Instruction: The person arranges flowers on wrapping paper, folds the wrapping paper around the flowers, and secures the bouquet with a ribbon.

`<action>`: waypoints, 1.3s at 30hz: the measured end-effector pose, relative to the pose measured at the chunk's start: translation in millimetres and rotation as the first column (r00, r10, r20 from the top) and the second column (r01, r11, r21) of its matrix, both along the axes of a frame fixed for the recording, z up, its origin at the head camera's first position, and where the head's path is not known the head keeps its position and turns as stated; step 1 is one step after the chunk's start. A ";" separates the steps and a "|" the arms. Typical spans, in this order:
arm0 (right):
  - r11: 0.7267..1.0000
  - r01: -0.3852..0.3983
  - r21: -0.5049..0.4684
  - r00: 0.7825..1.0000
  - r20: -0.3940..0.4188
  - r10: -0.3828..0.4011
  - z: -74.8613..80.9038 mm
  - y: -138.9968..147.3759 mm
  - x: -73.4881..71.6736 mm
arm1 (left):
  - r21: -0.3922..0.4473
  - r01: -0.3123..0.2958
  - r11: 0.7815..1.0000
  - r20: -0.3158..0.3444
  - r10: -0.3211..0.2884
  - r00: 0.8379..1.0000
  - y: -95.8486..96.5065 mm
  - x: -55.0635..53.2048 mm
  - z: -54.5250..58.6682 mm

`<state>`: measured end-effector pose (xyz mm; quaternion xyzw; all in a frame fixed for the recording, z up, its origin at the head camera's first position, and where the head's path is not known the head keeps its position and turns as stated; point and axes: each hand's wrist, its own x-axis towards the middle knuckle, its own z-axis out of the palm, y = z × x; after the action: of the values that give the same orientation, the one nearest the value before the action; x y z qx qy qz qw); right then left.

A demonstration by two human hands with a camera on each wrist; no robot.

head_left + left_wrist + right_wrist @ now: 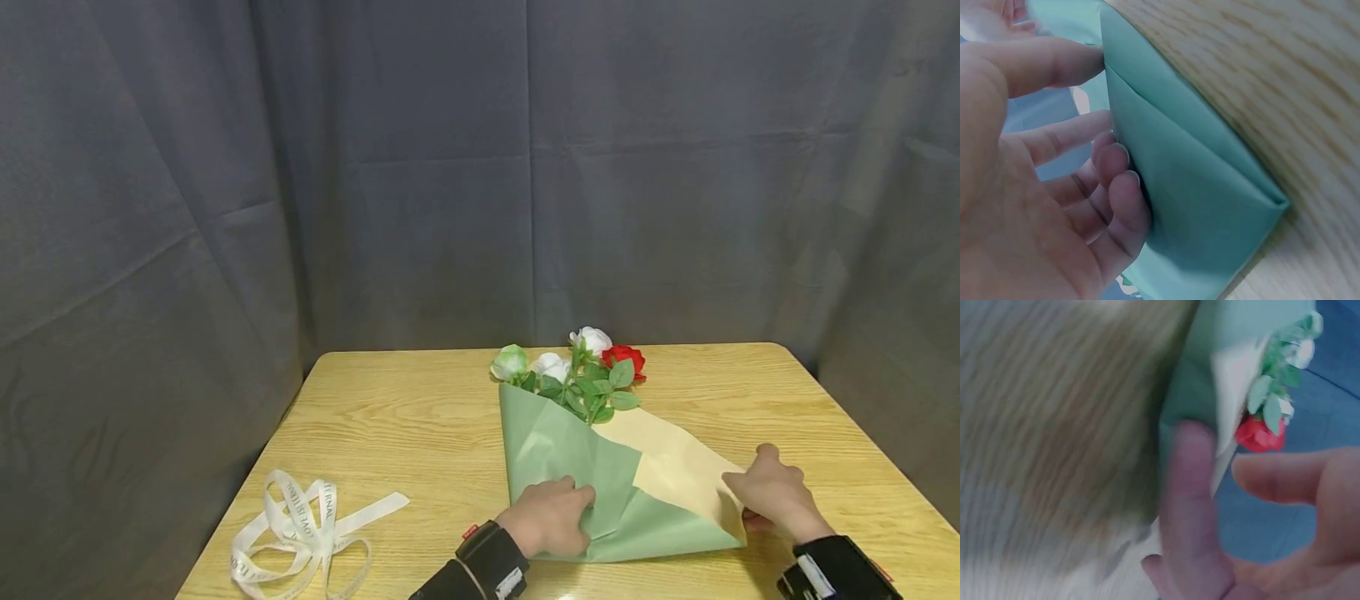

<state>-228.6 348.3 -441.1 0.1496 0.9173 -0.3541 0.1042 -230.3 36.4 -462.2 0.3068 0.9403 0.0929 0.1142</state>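
Note:
Green wrapping paper [555,454] with a cream inner side [675,458] lies folded around a bunch of artificial roses. A red rose [624,360], white roses [553,367] and a pale green rose [510,362] stick out at its far end among leaves. On the folded left part, near the lower end, my left hand [553,517] presses with thumb and fingertips. At the paper's right corner, my right hand [776,496] has thumb and forefinger apart. One blurred finger [1194,481] touches the green edge in the right wrist view.
A loose heap of white printed ribbon [300,533] lies on the wooden table [390,417] at the left, one end pointing toward the paper. Grey curtains [420,183] hang behind the table and at both sides.

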 end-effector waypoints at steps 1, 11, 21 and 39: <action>0.998 0.009 -0.066 1.000 -0.016 -0.010 2.3 0.3 0.0 | -0.001 0.001 1.000 0.000 -0.001 1.000 0.0 -0.3 -0.1; 0.980 -0.111 -0.166 0.987 0.099 0.128 18.3 -8.2 6.1 | -0.025 -0.007 1.000 -0.008 0.007 1.000 0.4 -1.3 0.2; 0.964 -0.081 -0.253 0.987 0.113 0.112 17.9 -14.9 3.5 | -0.015 -0.013 1.000 0.037 0.014 0.999 -2.6 0.1 -3.4; 0.514 -0.207 -0.833 0.970 -0.107 0.217 28.2 -54.2 -2.2 | -0.098 -0.038 0.994 -0.027 0.036 0.999 9.5 6.9 -8.4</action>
<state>-230.8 294.1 -412.9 -0.0294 0.6465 -0.7328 0.2102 -223.4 46.0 -470.6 0.2845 0.9506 0.0449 0.1155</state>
